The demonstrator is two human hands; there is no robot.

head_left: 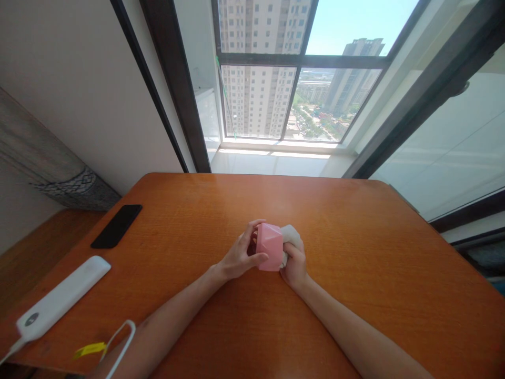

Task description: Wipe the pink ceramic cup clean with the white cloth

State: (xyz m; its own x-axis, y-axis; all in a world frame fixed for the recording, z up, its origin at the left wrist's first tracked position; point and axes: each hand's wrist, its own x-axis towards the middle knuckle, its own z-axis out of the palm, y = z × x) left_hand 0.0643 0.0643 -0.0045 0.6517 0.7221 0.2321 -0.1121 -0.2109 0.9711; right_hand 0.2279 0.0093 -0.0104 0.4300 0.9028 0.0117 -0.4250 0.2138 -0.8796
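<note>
A small pink faceted pot or cup [270, 247] is held above the middle of the wooden table. My left hand [242, 253] grips it from the left, thumb along the near side and fingers at the far side. Bunched up in my right hand [295, 262] is a white cloth or tissue [291, 235]. The cloth meets the right end of the pink pot. Whether that end is open cannot be seen, as the cloth and fingers cover it.
A black phone [117, 226] lies on the table [355, 316] at the left. Nearer stands a long white power strip or similar device [63, 299] with a cable. A white cord [125, 337] with a yellow tag [90, 350] is beside my left forearm. Beyond the table is a window [260, 100].
</note>
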